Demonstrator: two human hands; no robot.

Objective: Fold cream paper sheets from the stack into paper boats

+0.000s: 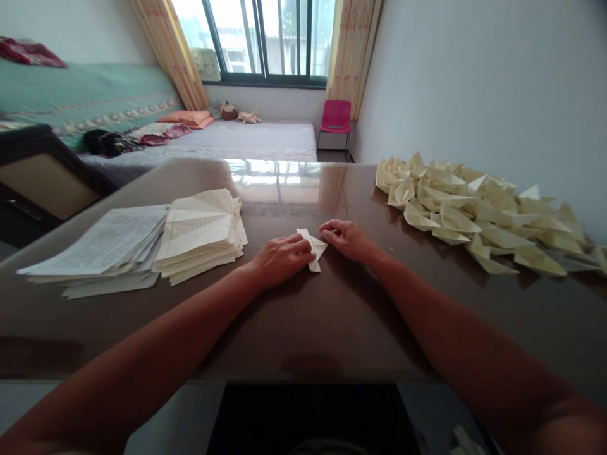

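printed sheets (104, 243): lie at the far left in an uneven pile; a brushing forearm could fan the loose edges out.
cream stack (202, 224): sits against the sheets, edges ragged; a knock from the left elbow could likely slide the top leaves.
left hand (282, 259): fingers bent over the folded paper, gripping its left part; pressing unevenly could set a crease askew.
folded paper (317, 245): flat on the glossy table (289, 328), between the hands; the smooth top might let it skid if the hold slackens.
right hand (349, 240): loosely curled by the paper's right corner; i cannot tell whether its fingertips pinch anything. a hasty pull could tear that corner.
heap of paper shapes (450, 202): crowded at far right; a sweeping arm could crush some.
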